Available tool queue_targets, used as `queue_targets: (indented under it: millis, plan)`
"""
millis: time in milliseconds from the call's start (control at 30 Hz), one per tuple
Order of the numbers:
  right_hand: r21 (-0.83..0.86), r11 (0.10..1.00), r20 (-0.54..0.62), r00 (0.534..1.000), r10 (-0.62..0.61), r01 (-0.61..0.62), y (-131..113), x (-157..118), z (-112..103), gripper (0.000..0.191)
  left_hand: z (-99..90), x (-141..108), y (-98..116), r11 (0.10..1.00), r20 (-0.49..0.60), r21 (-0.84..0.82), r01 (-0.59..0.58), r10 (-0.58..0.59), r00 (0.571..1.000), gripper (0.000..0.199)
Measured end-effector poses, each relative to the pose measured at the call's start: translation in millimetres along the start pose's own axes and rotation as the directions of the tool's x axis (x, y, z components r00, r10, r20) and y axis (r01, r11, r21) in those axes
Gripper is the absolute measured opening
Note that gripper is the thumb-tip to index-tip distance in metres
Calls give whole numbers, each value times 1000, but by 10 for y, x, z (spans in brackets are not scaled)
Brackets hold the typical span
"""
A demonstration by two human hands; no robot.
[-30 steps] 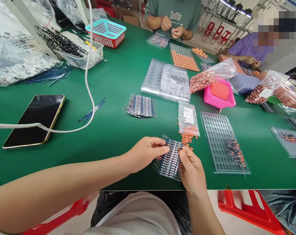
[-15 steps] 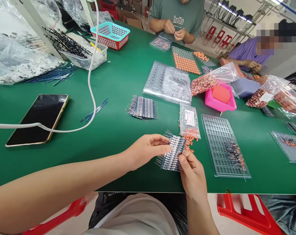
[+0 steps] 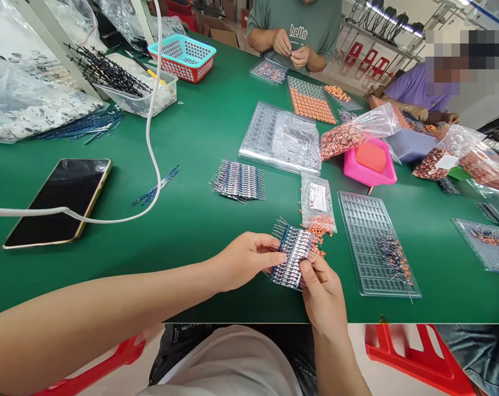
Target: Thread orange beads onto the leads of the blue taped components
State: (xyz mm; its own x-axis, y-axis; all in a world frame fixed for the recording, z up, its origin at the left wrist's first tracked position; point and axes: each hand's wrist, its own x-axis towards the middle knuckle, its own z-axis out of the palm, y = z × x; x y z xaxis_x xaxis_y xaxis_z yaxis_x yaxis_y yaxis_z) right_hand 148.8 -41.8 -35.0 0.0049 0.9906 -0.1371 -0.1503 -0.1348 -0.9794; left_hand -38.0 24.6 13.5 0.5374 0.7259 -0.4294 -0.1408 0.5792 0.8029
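Observation:
Between my two hands is a panel of small circuit boards [image 3: 292,256], white and blue in rows, with thin wire leads sticking out on both sides. My left hand [image 3: 253,258] pinches its left side, thumb lying across the front. On the right edge, my right hand [image 3: 321,286] grips it with thumb and fingers. The panel is tilted and held above the green table. Just behind it lie loose small orange parts [image 3: 320,234], spilling by a labelled clear bag [image 3: 317,201]. Farther back rests a stack of similar panels [image 3: 239,180].
A clear tray [image 3: 352,242] with wired orange-tipped parts stands to the right. Stacked clear trays [image 3: 253,132] and a pink basket [image 3: 358,168] are farther back. At left, a white cable [image 3: 152,143] crosses over a phone [image 3: 55,198]. Two people work across the table.
My hands keep hold of the panel, whose tilt has changed slightly. The whole view has shifted a little. At the far right, the co-worker's hands have moved apart.

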Motion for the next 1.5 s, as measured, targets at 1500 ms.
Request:
queue_targets:
  millis: [1500]
  plan:
    - [45, 999, -105, 994, -17, 21, -94, -2, 38, 20, -51, -31, 76, 999, 93, -42, -24, 28, 995, 24]
